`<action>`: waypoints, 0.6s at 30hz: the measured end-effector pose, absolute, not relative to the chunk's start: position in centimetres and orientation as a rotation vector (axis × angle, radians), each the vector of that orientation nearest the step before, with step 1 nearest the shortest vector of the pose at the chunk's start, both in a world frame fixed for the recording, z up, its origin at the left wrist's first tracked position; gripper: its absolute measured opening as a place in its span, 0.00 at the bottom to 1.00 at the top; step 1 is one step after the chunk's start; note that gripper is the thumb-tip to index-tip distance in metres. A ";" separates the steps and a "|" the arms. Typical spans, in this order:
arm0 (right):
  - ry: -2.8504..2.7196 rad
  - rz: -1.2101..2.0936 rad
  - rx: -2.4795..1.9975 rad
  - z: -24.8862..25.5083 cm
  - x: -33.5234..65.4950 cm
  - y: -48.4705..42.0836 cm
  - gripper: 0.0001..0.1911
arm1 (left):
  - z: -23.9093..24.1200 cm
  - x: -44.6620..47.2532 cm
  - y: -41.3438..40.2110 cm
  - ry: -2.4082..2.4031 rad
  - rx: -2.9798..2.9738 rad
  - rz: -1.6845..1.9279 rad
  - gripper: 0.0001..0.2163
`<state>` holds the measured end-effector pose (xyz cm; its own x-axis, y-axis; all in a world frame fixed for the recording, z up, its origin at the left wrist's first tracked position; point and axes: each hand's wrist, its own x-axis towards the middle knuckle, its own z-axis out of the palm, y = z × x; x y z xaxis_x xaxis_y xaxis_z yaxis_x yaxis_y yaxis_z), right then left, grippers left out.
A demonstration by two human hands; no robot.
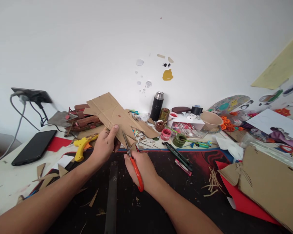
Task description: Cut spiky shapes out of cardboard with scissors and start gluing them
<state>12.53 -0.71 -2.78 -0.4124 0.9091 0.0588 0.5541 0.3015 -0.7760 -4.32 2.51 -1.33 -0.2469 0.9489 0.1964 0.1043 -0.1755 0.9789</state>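
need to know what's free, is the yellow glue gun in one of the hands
No, the yellow glue gun lies on the table; the left hand holds cardboard and the right hand scissors.

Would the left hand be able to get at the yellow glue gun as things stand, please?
Probably not at once: the left hand grips the cardboard piece. The glue gun lies uncovered just beside it, with nothing between them.

1. A home craft corner: the tabletop (pixel 5 182) stands against a plain white wall.
2. Left of centre lies a yellow glue gun (pixel 81 146); cardboard scraps (pixel 45 174) litter the lower left.
3. Paint pots (pixel 166 134) and pens cluster at centre right.
4. Paper flowers (pixel 228 123) and colourful cut-outs fill the right.
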 end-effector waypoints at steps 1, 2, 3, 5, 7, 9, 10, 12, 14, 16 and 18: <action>-2.069 0.953 -1.297 -2.8 12.5 -0.7 0.17 | -1.4 -4.3 2.5 1.364 1.274 1.509 0.24; -2.057 0.975 -1.291 -2.9 12.6 -0.7 0.17 | -1.4 -4.3 2.6 1.364 1.268 1.511 0.24; -2.044 1.001 -1.283 -3.0 12.6 -0.6 0.18 | -1.4 -4.4 2.6 1.365 1.261 1.514 0.23; -2.027 1.045 -1.265 -3.1 12.7 -0.6 0.18 | -1.3 -4.3 2.6 1.377 1.262 1.506 0.23; -2.028 1.071 -1.245 -3.1 12.9 -0.4 0.19 | -1.1 -4.3 2.5 1.395 1.275 1.486 0.24; -2.039 1.095 -1.215 -3.2 13.1 -0.3 0.18 | -0.9 -4.2 2.4 1.409 1.282 1.470 0.25; -2.042 1.109 -1.194 -3.2 13.3 -0.3 0.18 | -0.7 -4.2 2.3 1.417 1.287 1.466 0.25; -2.038 1.150 -1.147 -3.1 13.4 -0.2 0.17 | -0.5 -4.2 2.3 1.438 1.309 1.464 0.27; -2.017 1.208 -1.112 -3.1 13.6 0.0 0.17 | -0.3 -4.3 2.2 1.467 1.344 1.464 0.28; -1.989 1.271 -1.089 -3.2 13.6 0.1 0.18 | -0.3 -4.3 2.1 1.490 1.370 1.452 0.30; -1.953 1.331 -1.064 -3.3 13.6 0.2 0.18 | -0.3 -4.4 2.0 1.503 1.386 1.424 0.31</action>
<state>13.58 0.17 -3.26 -0.5404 0.8414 0.0035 0.3048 0.1996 -0.9313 -4.38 2.02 -0.29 -0.2401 0.9487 0.2059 0.2568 -0.1424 0.9559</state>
